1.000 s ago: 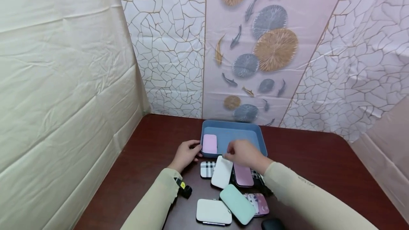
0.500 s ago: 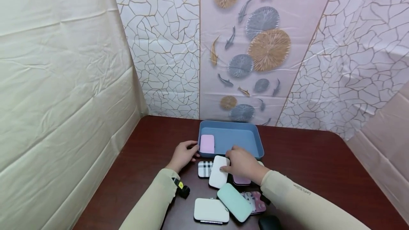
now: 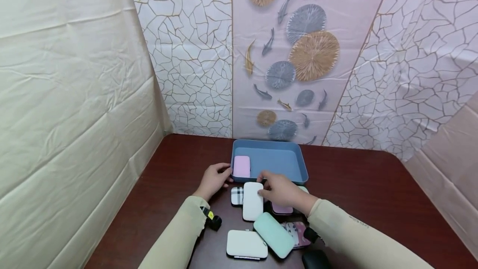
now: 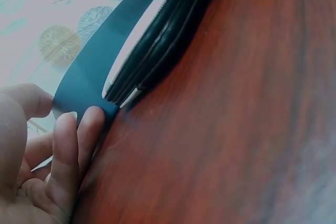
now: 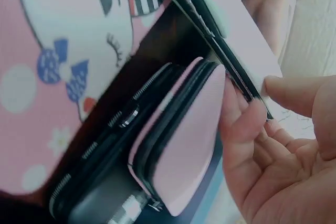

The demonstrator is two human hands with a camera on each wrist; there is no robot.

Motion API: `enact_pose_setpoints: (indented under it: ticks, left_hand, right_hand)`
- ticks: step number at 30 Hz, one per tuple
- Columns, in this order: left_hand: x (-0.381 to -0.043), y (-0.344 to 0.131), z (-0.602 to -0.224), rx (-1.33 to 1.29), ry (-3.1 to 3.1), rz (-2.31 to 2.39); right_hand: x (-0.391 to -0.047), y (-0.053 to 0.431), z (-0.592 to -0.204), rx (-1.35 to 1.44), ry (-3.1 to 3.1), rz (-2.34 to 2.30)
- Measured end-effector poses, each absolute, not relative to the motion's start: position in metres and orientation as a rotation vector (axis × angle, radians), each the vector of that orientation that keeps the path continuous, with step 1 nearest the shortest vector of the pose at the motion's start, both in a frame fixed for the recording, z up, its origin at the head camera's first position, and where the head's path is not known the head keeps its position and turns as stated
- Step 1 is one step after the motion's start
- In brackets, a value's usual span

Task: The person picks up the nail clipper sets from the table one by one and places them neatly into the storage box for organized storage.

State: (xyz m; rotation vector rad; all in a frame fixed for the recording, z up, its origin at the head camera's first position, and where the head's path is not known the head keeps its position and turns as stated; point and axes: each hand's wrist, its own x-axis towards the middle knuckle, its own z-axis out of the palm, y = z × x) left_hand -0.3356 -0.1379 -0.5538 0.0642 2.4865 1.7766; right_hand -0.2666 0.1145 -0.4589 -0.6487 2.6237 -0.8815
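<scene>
My right hand [image 3: 280, 190] pinches the right edge of a flat white case [image 3: 253, 202] with rounded corners, thumb on top. In the right wrist view the fingers lie under the case's dark side. Partly under the white case is a checked case [image 3: 237, 196]. A mauve case [image 3: 281, 209] lies beneath my right hand, mostly hidden. My left hand [image 3: 214, 181] rests against the front left corner of a blue tray [image 3: 303, 165], fingertips at its wall. Inside the tray, at its left end, sits a pink case [image 3: 242, 166].
Nearer me lie a cream case [image 3: 246, 244] and a mint case [image 3: 274, 235], which overlaps a pink cartoon-print case [image 3: 300, 235]. A black object [image 3: 315, 259] sits at the bottom edge. Patterned cloth [image 3: 198, 53] hangs behind the dark red table [image 3: 354, 186].
My right hand has come down from the white case's far end to its right edge. The white case has turned straighter and lies more over the checked one. My left hand stays at the tray.
</scene>
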Motion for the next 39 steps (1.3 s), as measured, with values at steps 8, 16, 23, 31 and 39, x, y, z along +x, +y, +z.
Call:
enact_pose_setpoints:
  ticks: [8, 16, 23, 31, 39]
  left_hand:
    - [-0.335, -0.140, -0.552, 0.048, 2.500, 1.759]
    - [-0.332, -0.141, -0.551, 0.063, 2.497, 1.763]
    - [-0.333, -0.142, -0.553, 0.048, 2.488, 1.755]
    - [-0.334, -0.141, -0.554, 0.056, 2.476, 1.790]
    - [-0.336, -0.140, -0.553, 0.056, 2.466, 1.793]
  right_hand:
    - [-0.284, 0.117, -0.458, -0.492, 2.541, -1.130]
    - [-0.328, 0.129, -0.448, -0.156, 2.490, -1.324]
    - [-0.370, 0.133, -0.455, -0.031, 2.530, -1.307]
    - [-0.398, 0.131, -0.466, -0.007, 2.492, -1.187]
    - [-0.403, 0.127, -0.475, 0.026, 2.456, -1.060]
